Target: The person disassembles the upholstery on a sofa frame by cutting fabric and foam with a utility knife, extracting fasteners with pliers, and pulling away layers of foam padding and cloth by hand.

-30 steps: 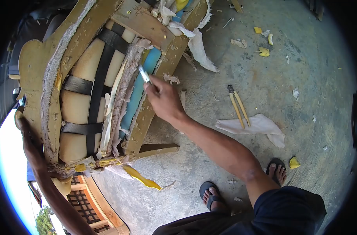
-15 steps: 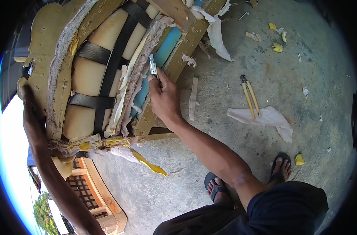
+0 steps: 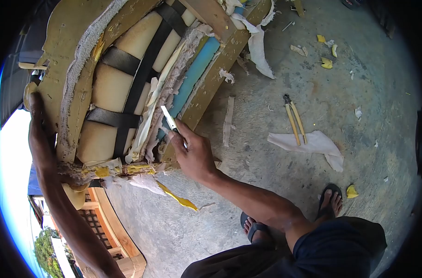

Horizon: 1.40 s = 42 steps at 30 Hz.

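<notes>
My right hand [image 3: 195, 155] is closed around a utility knife [image 3: 168, 117] with its blade out, pointing up and left. The blade is over the torn fabric edge beside a blue strip [image 3: 192, 74] on a stripped chair frame [image 3: 220, 88]. At the far left, my left hand [image 3: 38, 113] grips the outer edge of the frame's carved wooden back; some of its fingers are hidden. Black webbing straps [image 3: 139, 76] cross over the tan padding [image 3: 110, 83]. Ragged fabric and a yellow foam strip [image 3: 178, 197] hang from the frame's lower end.
On the concrete floor [image 3: 266, 185], pincers with yellow handles [image 3: 293, 119] lie partly on a pale cloth scrap [image 3: 319, 146]. Yellow foam bits [image 3: 326, 63] and fabric scraps are scattered at right. Another wooden frame [image 3: 113, 222] with woven webbing stands at lower left.
My right hand has moved down along the blue strip with the knife, whose blade now tilts more to the left. My left hand keeps its hold on the frame.
</notes>
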Motion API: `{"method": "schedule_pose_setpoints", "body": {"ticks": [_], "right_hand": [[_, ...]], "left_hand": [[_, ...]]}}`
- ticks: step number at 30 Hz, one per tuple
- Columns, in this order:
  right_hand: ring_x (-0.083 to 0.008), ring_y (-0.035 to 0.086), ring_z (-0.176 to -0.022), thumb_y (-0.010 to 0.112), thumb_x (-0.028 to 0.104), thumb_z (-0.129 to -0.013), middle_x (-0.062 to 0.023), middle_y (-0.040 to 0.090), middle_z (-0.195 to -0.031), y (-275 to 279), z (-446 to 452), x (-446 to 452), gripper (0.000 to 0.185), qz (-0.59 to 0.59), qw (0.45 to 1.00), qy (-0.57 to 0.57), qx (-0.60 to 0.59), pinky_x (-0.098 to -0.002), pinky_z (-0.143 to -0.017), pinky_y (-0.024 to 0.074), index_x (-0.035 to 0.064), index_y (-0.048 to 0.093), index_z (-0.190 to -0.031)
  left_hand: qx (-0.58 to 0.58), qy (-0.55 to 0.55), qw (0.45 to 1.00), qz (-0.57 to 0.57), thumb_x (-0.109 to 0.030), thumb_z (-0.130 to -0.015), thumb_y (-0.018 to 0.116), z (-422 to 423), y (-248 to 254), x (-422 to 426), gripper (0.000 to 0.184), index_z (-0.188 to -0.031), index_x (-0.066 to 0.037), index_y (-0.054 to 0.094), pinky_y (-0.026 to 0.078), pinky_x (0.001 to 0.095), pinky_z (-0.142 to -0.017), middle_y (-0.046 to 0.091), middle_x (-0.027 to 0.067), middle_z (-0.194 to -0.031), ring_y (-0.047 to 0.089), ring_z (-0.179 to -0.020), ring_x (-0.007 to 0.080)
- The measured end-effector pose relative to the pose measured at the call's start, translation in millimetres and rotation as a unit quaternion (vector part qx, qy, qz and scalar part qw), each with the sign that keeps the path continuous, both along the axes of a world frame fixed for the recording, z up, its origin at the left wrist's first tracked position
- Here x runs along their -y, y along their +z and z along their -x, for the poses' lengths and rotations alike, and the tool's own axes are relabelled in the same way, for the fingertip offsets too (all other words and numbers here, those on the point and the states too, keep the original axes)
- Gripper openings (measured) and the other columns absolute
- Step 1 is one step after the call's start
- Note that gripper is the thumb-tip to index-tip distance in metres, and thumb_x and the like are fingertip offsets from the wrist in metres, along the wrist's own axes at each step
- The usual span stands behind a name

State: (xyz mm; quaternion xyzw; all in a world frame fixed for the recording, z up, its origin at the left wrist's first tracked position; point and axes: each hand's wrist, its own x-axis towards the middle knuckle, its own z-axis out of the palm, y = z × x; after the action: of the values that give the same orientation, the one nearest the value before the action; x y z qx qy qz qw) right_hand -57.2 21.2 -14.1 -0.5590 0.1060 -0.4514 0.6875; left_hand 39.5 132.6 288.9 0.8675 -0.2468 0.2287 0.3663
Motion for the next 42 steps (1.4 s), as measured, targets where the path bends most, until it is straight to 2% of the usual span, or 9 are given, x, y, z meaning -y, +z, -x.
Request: {"method": "schedule_pose_setpoints", "body": {"ticks": [5,9,12,19,22,27,30,36,42], "right_hand": [[-0.0172,0.058,-0.06,0.055,0.02,-0.104,-0.0119,0.066,-0.077,46.7,-1.4,80.3,0.044,-0.094,0.985,0.089,-0.115,-0.036,-0.059,0.0482,0.005,0.052,-0.145],[-0.0217,0.064,-0.07,0.051,0.016,-0.104,-0.0176,0.068,-0.084,-26.7,-18.8,16.9,0.039,0.197,0.972,-0.123,-0.027,-0.0341,-0.068,0.0505,-0.0009,0.053,-0.139],[-0.0261,0.071,-0.074,0.058,0.011,-0.1,-0.0186,0.068,-0.081,14.7,-10.7,73.7,0.035,-0.189,0.976,0.067,-0.088,-0.0368,-0.063,0.0503,-0.0001,0.057,-0.134],[-0.0185,0.065,-0.065,0.057,0.013,-0.101,-0.0145,0.063,-0.073,-8.6,42.3,-0.6,0.027,0.003,0.978,0.183,-0.1,-0.0349,-0.059,0.0475,0.003,0.058,-0.126],[-0.0102,0.054,-0.06,0.058,0.016,-0.102,-0.0046,0.056,-0.071,-2.8,41.8,54.5,0.027,-0.179,0.965,0.163,-0.1,-0.0307,-0.056,0.0435,0.003,0.058,-0.125],[0.0011,0.04,-0.053,0.062,0.024,-0.103,0.0077,0.048,-0.072,96.8,63.6,143.9,0.024,-0.232,0.968,0.08,-0.06,-0.0189,-0.046,0.0312,0.006,0.056,-0.117],[0.0015,0.038,-0.051,0.063,0.024,-0.102,0.0086,0.048,-0.071,174.4,73.0,190.1,0.02,-0.239,0.969,0.036,-0.057,-0.0189,-0.044,0.0287,0.0074,0.057,-0.112],[0.0014,0.036,-0.057,0.065,0.023,-0.101,0.0102,0.045,-0.07,365.3,61.2,244.2,0.016,-0.184,0.975,0.055,-0.112,-0.0189,-0.05,0.0286,0.008,0.06,-0.105],[-0.005,0.047,-0.059,0.066,0.021,-0.098,0.0029,0.052,-0.064,481.9,-31.6,265.2,0.017,0.1,0.963,0.118,-0.221,-0.026,-0.054,0.0371,0.0044,0.063,-0.101]], "left_hand": [[-0.03,0.039,0.998,0.031,-0.052,-0.105,0.041,5.2,2.1,0.3,0.07,-0.157,-0.007,0.033,0.039,0.0346,-0.113,0.039,0.0126,-0.159,0.047,-0.139,0.0222],[0.001,-0.006,1.0,-0.006,-0.053,-0.105,0.041,-4.3,0.8,1.5,0.071,-0.157,-0.006,0.034,0.032,0.0359,-0.117,0.039,0.0134,-0.159,0.04,-0.145,0.0228],[-0.018,0.0,0.999,-0.03,-0.056,-0.104,0.041,-7.0,4.0,-12.4,0.075,-0.156,-0.003,0.034,0.029,0.038,-0.118,0.041,0.014,-0.158,0.038,-0.145,0.0253],[-0.061,-0.006,0.998,-0.003,-0.045,-0.107,0.039,-1.7,0.8,-4.9,0.061,-0.159,-0.013,0.032,0.027,0.0381,-0.118,0.035,0.0094,-0.162,0.032,-0.148,0.021],[-0.111,0.004,0.994,0.008,-0.042,-0.107,0.036,13.1,2.8,-3.5,0.061,-0.16,-0.01,0.028,0.028,0.0403,-0.117,0.03,0.0113,-0.164,0.033,-0.147,0.0221],[-0.148,0.08,0.978,-0.126,-0.062,-0.104,0.039,16.5,10.8,-21.4,0.079,-0.143,0.005,0.049,0.04,0.0311,-0.098,0.057,0.0151,-0.132,0.055,-0.112,0.0212],[-0.366,-0.067,0.927,-0.035,-0.061,-0.105,0.033,-5.6,9.0,-61.5,0.076,-0.158,-0.006,0.026,0.033,0.0428,-0.114,0.039,0.0117,-0.155,0.042,-0.138,0.0266],[-0.648,-0.298,0.681,0.166,-0.061,-0.105,0.028,-75.6,58.7,-18.5,0.073,-0.127,0.002,0.058,0.044,0.0428,-0.105,0.064,0.0154,-0.125,0.058,-0.119,0.0267],[-0.63,-0.199,0.747,0.079,-0.042,-0.108,0.042,-131.9,13.6,116.4,0.053,-0.131,0.002,0.059,0.042,0.0393,-0.109,0.062,0.0142,-0.128,0.056,-0.123,0.0249]]}}
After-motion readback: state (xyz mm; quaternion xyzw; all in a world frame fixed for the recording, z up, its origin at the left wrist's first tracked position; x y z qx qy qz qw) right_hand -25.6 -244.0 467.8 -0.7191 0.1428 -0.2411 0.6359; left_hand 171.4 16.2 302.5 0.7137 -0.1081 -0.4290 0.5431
